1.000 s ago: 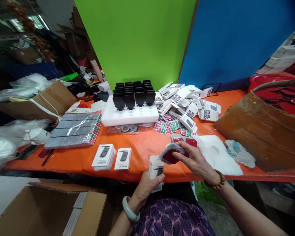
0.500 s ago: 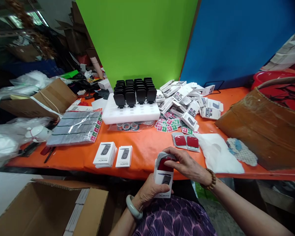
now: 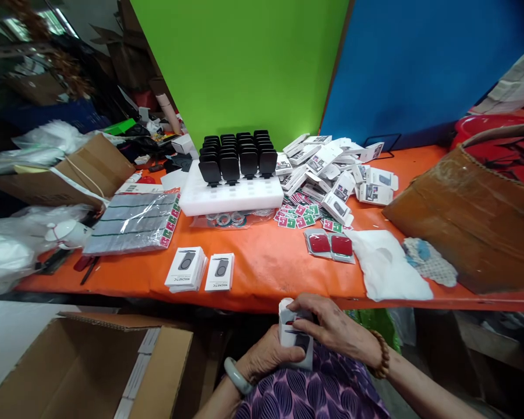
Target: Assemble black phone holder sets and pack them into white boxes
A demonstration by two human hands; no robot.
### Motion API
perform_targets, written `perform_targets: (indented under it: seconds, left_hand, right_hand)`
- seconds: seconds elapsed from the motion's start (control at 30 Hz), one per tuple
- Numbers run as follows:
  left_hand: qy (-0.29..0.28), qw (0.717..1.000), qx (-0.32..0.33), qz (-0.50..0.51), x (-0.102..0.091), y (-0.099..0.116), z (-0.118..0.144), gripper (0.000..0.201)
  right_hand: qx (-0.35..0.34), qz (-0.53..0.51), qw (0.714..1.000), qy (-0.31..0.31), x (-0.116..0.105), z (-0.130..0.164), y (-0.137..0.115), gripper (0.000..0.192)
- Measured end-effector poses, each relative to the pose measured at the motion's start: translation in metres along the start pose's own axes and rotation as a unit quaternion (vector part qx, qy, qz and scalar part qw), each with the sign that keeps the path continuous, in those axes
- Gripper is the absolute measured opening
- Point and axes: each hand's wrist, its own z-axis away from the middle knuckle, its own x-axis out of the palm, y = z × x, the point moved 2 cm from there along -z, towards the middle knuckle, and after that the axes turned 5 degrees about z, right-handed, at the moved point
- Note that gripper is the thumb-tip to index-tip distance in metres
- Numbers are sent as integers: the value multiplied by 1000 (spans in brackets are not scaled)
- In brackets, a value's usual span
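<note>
Low in front of my lap, my left hand is wrapped round a small white printed carton, with the thumb across its face. My right hand is closed over the carton's open top, fingers on a red-faced pad in a grey wrapper. Most of that pad sits inside the carton, and only a bit of red shows under the fingers. Two similar wrapped pads, a left one and a right one, lie on the orange table beyond. Printed cartons stand in a taller stack and a lower stack.
A white foam block bears rows of black holders. Beside it lie a heap of white cartons and loose stickers. An open cardboard box stands at lower left; a brown carton sits at right.
Both hands have come down toward my lap with the carton. The red-faced pad has slid deeper into it, so less red and grey shows above the opening.
</note>
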Motion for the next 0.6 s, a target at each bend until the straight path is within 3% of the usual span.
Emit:
perform_targets:
  seconds: [0.13, 0.23, 0.33, 0.5, 0.6]
  left_hand:
    - [25, 998, 12, -49, -8, -3, 4, 45]
    - [131, 987, 95, -9, -16, -8, 10, 52]
    - [215, 964, 155, -4, -18, -10, 18, 53]
    - [194, 968, 160, -24, -13, -5, 21, 46]
    - [186, 971, 146, -25, -16, -6, 19, 45]
  right_hand:
    - [-43, 37, 998, -12, 9, 4, 7, 15]
    - [-58, 62, 996, 11, 19, 8, 13, 17]
    - [-52, 19, 997, 57, 29, 13, 19, 22]
    - [-42, -63, 979, 187, 38, 22, 27, 34]
    - [13, -156, 960, 232, 47, 23, 36, 33]
